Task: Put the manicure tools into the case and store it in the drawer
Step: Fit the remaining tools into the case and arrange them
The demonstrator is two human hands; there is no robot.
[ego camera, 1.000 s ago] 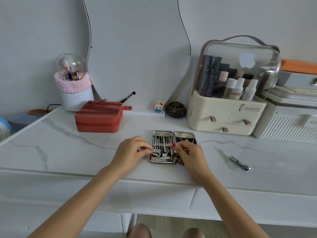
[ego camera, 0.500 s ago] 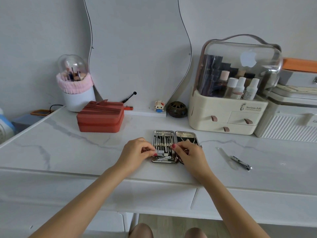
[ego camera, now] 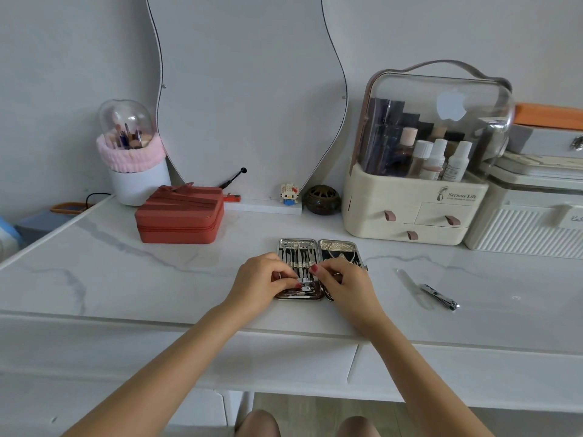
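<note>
Centre of the frame: the manicure case (ego camera: pixel 318 244) lies open flat on the marble tabletop (ego camera: pixel 126 272), its left half filled with slim tools under a strap. We see the left hand (ego camera: pixel 258 283) and right hand (ego camera: pixel 344 285) meet over the near end of that half, fingertips curled around a small metal tool (ego camera: pixel 306 280); whether either hand truly pinches it we cannot tell. We judge the step in hand to be seating this tool in its slot. At lower right of the frame, well apart from the case, a nail clipper (ego camera: pixel 440 297) and a clear nail file (ego camera: pixel 410 285) lie loose. The next move, we judge, calls for a reach rightward to collect these. The drawer fronts (ego camera: pixel 284 361) below the tabletop edge appear closed.
</note>
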